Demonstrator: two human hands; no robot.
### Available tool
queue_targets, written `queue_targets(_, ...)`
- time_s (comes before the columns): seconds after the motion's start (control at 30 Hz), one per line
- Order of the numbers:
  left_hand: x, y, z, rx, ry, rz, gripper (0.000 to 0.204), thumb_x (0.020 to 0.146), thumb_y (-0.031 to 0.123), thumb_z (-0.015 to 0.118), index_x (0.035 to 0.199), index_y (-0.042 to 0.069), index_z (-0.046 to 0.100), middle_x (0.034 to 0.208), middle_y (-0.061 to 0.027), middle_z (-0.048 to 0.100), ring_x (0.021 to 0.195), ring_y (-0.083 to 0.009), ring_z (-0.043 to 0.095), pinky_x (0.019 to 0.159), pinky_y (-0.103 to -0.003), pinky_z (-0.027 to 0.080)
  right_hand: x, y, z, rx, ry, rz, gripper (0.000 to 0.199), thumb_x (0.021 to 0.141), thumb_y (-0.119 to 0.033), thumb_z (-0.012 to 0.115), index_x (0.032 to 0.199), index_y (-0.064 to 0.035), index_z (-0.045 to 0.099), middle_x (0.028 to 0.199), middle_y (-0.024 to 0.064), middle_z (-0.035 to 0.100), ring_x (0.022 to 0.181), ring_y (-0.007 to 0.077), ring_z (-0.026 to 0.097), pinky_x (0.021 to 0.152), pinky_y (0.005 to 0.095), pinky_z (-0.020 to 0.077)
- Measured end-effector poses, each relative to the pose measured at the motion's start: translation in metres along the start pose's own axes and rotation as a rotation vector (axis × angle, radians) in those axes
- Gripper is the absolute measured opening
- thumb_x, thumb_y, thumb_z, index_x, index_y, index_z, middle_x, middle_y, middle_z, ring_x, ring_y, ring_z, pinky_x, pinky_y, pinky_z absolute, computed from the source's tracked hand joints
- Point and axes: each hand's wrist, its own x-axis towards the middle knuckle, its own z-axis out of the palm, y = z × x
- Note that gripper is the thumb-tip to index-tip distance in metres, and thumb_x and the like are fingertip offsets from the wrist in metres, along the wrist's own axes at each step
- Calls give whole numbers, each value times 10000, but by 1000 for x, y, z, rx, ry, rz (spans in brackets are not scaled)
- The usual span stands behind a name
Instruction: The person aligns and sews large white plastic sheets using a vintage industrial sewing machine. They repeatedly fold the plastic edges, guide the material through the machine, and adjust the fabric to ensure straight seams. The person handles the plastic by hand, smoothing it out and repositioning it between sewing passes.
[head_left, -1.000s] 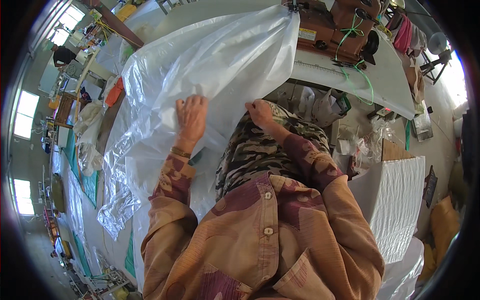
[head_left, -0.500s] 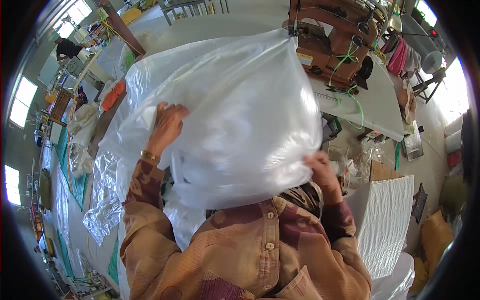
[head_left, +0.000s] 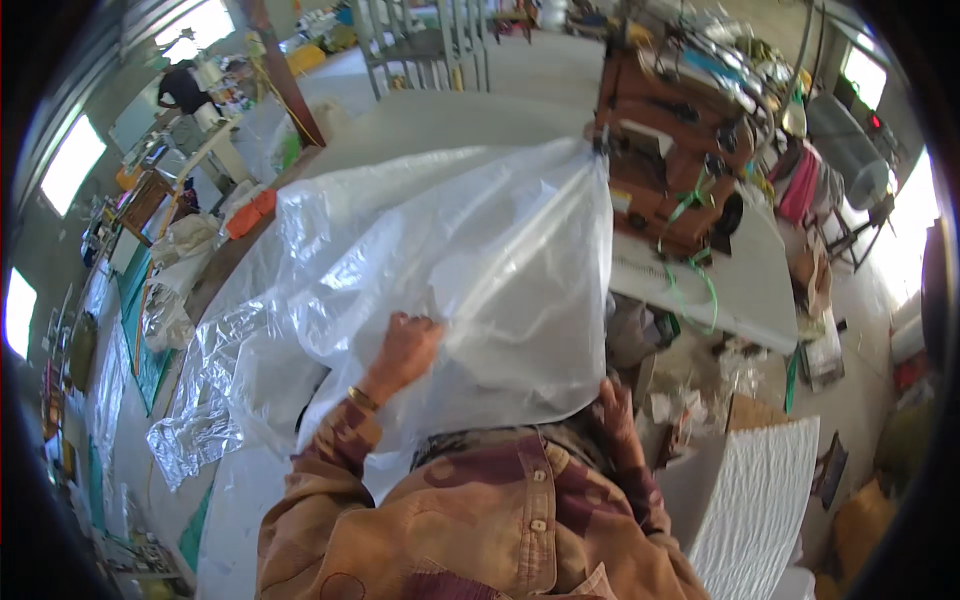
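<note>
A large clear plastic sheet (head_left: 525, 320) spreads from the needle end of a brown sewing machine (head_left: 655, 195) down toward my lap. Its far corner is gathered under the machine's needle area, and folds fan out from there. My left hand (head_left: 406, 350), with a gold-coloured band at the wrist, is closed on a fold near the sheet's middle. At the sheet's near right corner, my right hand (head_left: 617, 418) grips the edge with bent fingers; the fingertips are partly hidden. Green string (head_left: 690, 205) is tied on the machine.
The pale table (head_left: 440, 120) runs under the sheet and machine. A grey chair (head_left: 420, 50) stands beyond it. To my right is a white-wrapped box (head_left: 760, 500). An orange cloth (head_left: 250, 213) lies on the left edge. Another person (head_left: 185, 90) stands far left.
The billowing sheet has flattened and drawn taut toward the right. My left hand has moved right and down onto a fold; my right hand has come lower. The view has shifted.
</note>
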Motion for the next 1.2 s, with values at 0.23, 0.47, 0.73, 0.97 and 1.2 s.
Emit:
queue_targets(0.23, -3, 120, -27, -368, 238, 132, 401, 819, 271, 714, 1126, 35, 609, 1116, -124, 588, 1019, -287, 580, 901, -421, 431, 0, 64, 34, -361, -85, -271, 370, 852, -352, 620, 1019, -22, 608, 997, 189, 610, 932, 418, 559, 804, 483, 448)
queue_targets(0.47, 9, 163, 12, -1165, -320, 452, 252, 943, 243, 539, 1033, 14, 594, 949, -147, 605, 928, -303, 608, 820, -380, 461, 14, 75, 58, -829, -186, -173, 429, 831, -361, 642, 1109, -41, 577, 1106, 187, 568, 1034, 417, 516, 842, 506, 439)
queue_targets(0.73, 13, 168, 8, -1311, -556, 448, 269, 939, 253, 542, 1050, 14, 595, 970, -146, 609, 942, -301, 605, 828, -374, 459, 30, 86, 80, -1036, -169, -51, 524, 807, -372, 667, 1211, -62, 541, 1230, 186, 521, 1149, 416, 467, 886, 533, 427)
queue_targets(0.97, 10, 167, 7, -1325, -581, 437, 286, 935, 262, 544, 1065, 13, 595, 988, -145, 611, 954, -299, 603, 835, -369, 457, 33, 104, 73, -1103, -149, -38, 622, 786, -381, 689, 1300, -81, 510, 1339, 184, 479, 1250, 415, 424, 924, 556, 418)
queue_targets(1.2, 11, 162, 2, -1339, -612, 432, 303, 930, 271, 547, 1079, 13, 595, 1007, -143, 614, 967, -298, 600, 842, -365, 456, 49, 132, 30, -901, -180, 208, 860, 749, -440, 728, 1466, -133, 366, 1535, 137, 286, 1433, 414, 189, 1003, 654, 331)
